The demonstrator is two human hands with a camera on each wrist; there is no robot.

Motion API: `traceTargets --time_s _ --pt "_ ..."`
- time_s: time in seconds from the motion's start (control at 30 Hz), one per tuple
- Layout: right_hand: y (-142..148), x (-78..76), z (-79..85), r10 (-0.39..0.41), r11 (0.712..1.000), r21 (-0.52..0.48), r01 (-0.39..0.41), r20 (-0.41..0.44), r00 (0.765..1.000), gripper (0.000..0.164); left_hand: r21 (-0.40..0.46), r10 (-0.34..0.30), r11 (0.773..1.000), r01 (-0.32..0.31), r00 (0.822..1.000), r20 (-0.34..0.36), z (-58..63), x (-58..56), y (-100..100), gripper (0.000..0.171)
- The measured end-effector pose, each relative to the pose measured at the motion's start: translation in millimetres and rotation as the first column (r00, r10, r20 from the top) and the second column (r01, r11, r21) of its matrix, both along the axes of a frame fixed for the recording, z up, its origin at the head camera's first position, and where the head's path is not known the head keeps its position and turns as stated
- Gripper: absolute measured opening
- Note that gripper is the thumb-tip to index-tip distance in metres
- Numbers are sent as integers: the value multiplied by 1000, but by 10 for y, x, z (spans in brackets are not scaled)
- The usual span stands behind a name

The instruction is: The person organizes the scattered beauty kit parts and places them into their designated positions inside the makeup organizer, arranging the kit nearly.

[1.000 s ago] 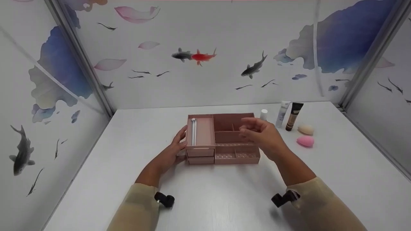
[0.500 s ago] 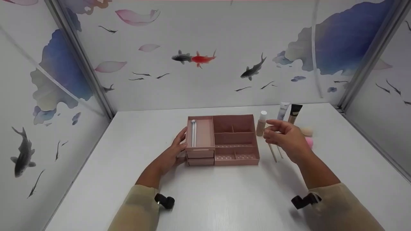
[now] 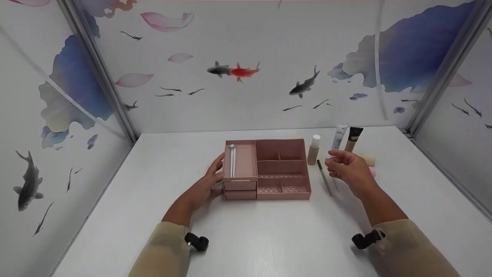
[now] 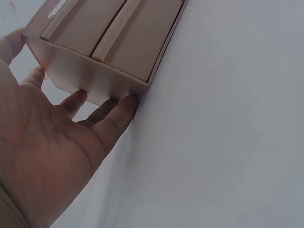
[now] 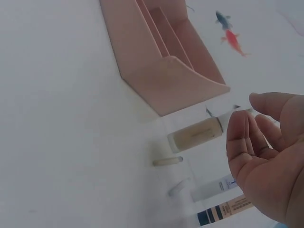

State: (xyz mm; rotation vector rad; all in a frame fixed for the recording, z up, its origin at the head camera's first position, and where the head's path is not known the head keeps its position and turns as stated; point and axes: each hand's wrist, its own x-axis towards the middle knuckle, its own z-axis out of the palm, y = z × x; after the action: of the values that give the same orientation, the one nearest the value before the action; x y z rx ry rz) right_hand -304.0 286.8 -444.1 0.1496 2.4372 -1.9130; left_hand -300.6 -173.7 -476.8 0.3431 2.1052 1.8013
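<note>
A pink desktop organizer with drawers on its left and divided compartments on its right stands mid-table. Two slim white sticks lie in its top left tray. My left hand rests on the organizer's left side; in the left wrist view the fingertips touch the side wall. Off the organizer's right side, my right hand hovers with loosely bent fingers, and nothing shows between thumb and fingers in the right wrist view. Under and beside it lie a slim dark-tipped stick and a thinner one, partly hidden.
A bottle with a white cap stands close to the organizer's right side. Behind my right hand are a white tube and a black-capped tube. A beige sponge and a pink sponge are partly covered by the hand.
My right hand has moved right, from above the organizer's right compartments to over the slim sticks, uncovering the white-capped bottle. My left hand has stayed at the organizer's side.
</note>
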Motion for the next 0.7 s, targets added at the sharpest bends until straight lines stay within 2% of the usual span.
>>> traceTargets --time_s 0.33,0.7 --pt "146 -57 -216 -40 987 157 34 39 998 52 9 -1 1000 1 1000 0 9 17 7 63" --pt "224 -109 -347 -57 975 222 29 120 991 54 3 4 1000 -4 1000 -7 2 4 11 59"
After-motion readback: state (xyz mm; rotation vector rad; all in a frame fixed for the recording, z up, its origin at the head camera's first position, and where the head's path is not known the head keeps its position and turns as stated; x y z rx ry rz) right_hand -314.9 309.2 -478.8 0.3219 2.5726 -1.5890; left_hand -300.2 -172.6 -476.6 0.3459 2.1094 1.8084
